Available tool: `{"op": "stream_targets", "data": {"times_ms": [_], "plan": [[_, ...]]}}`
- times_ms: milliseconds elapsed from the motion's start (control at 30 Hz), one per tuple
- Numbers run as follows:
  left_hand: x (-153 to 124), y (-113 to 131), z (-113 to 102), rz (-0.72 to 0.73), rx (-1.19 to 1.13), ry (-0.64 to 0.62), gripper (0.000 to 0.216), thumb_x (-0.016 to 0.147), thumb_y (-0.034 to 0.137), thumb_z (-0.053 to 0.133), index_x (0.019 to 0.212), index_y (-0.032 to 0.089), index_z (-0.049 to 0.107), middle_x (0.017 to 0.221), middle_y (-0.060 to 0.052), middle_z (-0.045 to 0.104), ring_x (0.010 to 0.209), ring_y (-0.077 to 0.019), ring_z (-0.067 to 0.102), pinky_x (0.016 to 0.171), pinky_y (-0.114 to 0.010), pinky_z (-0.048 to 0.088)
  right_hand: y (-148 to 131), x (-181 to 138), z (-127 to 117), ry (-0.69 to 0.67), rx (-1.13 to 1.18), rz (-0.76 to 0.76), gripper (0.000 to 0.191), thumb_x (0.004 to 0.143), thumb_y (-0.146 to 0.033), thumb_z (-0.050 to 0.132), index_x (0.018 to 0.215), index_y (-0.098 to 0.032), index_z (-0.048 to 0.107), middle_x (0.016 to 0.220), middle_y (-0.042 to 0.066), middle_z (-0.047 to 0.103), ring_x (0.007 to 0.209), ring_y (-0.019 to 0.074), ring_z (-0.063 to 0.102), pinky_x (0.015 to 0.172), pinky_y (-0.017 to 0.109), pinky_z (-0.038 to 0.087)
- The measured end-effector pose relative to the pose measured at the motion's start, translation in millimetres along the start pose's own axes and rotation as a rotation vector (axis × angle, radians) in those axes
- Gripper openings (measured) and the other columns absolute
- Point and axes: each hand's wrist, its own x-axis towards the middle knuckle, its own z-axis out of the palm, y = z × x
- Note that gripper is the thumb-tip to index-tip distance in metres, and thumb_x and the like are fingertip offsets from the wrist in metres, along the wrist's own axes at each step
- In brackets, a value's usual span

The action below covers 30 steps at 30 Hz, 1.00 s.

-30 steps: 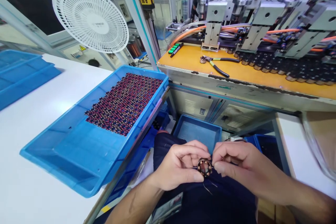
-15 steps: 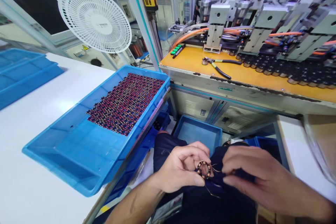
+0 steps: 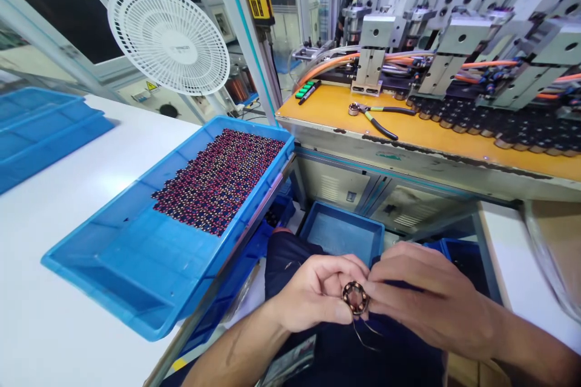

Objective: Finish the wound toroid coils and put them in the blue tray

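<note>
Above my lap, my left hand (image 3: pixel 318 293) is closed around a small motor stator (image 3: pixel 355 298), a dark ring with copper windings whose open centre faces me. Its thumb presses the lower left of the rim. My right hand (image 3: pixel 422 293) is closed too, its fingertips pinched against the stator's right edge. Wire ends on that side go out of sight under those fingers. Two thin loose wires (image 3: pixel 365 338) hang below the ring over dark clothing.
To the left, a blue tray (image 3: pixel 113 254) of packed stators sits on a white table (image 3: pixel 27 290). Pliers (image 3: pixel 381 118) and markers (image 3: pixel 306 92) lie on an orange bench beneath a machine (image 3: pixel 376 48). An empty-looking blue bin (image 3: pixel 342 233) stands below; a fan (image 3: pixel 170 39) is behind.
My right hand has moved left, from apart from the stator to touching its right edge. The wires that stuck out to the right are now covered by its fingers.
</note>
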Motion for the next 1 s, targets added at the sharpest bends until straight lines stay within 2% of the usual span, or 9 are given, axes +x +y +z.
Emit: {"op": "stream_targets", "data": {"times_ms": [167, 300, 533, 633, 700, 767, 900, 1000], "plan": [[1, 2, 0, 0.001, 0.046, 0.008, 0.031, 0.071, 0.017, 0.082, 0.1, 0.014, 0.074, 0.099, -0.005, 0.057, 0.076, -0.0085, 0.067, 0.073, -0.017, 0.055, 2, -2, 5, 0.047, 0.009, -0.004, 0.024, 0.088, -0.004, 0.06, 0.109, -0.014, 0.058, 0.095, 0.005, 0.066, 0.08, 0.0146, 0.055, 0.07, 0.031, 0.044], [2, 3, 1, 0.048, 0.119, 0.028, 0.031, 0.071, 0.017, 0.082, 0.101, 0.015, 0.075, 0.1, -0.005, 0.054, 0.075, -0.008, 0.065, 0.072, -0.018, 0.053, -4, 1, 7, 0.162, 0.005, 0.048, 0.015, 0.091, -0.005, 0.057, 0.103, -0.012, 0.062, 0.091, 0.006, 0.067, 0.078, 0.0129, 0.057, 0.069, 0.028, 0.046], [3, 2, 3, 0.299, 0.389, 0.079, 0.045, 0.07, 0.005, 0.077, 0.11, 0.024, 0.074, 0.104, -0.006, 0.055, 0.084, -0.0089, 0.058, 0.076, -0.02, 0.05, -15, 2, 22, 0.304, -0.01, 0.232, 0.012, 0.09, -0.006, 0.052, 0.097, -0.014, 0.059, 0.08, 0.005, 0.062, 0.072, 0.0109, 0.061, 0.063, 0.022, 0.05], [0, 1, -1, 0.198, 0.375, 0.089, 0.056, 0.068, 0.009, 0.081, 0.121, 0.022, 0.066, 0.103, -0.006, 0.06, 0.087, -0.0098, 0.059, 0.079, -0.021, 0.049, -15, 1, 25, 0.352, -0.046, 0.213, 0.011, 0.09, -0.006, 0.051, 0.094, -0.014, 0.057, 0.078, 0.005, 0.062, 0.072, 0.0109, 0.062, 0.064, 0.021, 0.051], [-4, 1, -3, 0.084, 0.37, 0.076, 0.046, 0.072, 0.015, 0.081, 0.115, 0.016, 0.064, 0.091, -0.005, 0.063, 0.079, -0.0082, 0.06, 0.074, -0.018, 0.048, -14, 1, 26, 0.351, -0.067, 0.194, 0.01, 0.091, -0.007, 0.051, 0.093, -0.013, 0.057, 0.078, 0.004, 0.062, 0.072, 0.0096, 0.061, 0.064, 0.019, 0.051], [-6, 2, -3, 0.057, 0.386, 0.077, 0.03, 0.081, 0.017, 0.074, 0.107, 0.013, 0.062, 0.082, -0.004, 0.063, 0.071, -0.0063, 0.06, 0.067, -0.015, 0.046, -15, 2, 26, 0.349, -0.088, 0.189, 0.009, 0.091, -0.008, 0.051, 0.091, -0.013, 0.058, 0.077, 0.003, 0.062, 0.071, 0.008, 0.061, 0.065, 0.017, 0.05], [-7, -1, 1, 0.191, 0.428, 0.095, 0.021, 0.089, 0.01, 0.062, 0.109, 0.014, 0.057, 0.083, -0.002, 0.063, 0.073, -0.0073, 0.064, 0.068, -0.017, 0.049, -17, 3, 28, 0.386, -0.163, 0.213, 0.01, 0.089, -0.006, 0.054, 0.088, -0.014, 0.06, 0.077, 0.003, 0.063, 0.07, 0.0087, 0.061, 0.066, 0.019, 0.051], [-6, -2, 3, 0.272, 0.436, 0.092, 0.026, 0.088, 0.005, 0.06, 0.111, 0.018, 0.058, 0.096, -0.004, 0.061, 0.078, -0.0086, 0.066, 0.07, -0.019, 0.052, -17, 4, 31, 0.418, -0.203, 0.233, 0.012, 0.086, -0.004, 0.055, 0.087, -0.014, 0.06, 0.076, 0.004, 0.064, 0.07, 0.0097, 0.062, 0.064, 0.02, 0.051]]}}
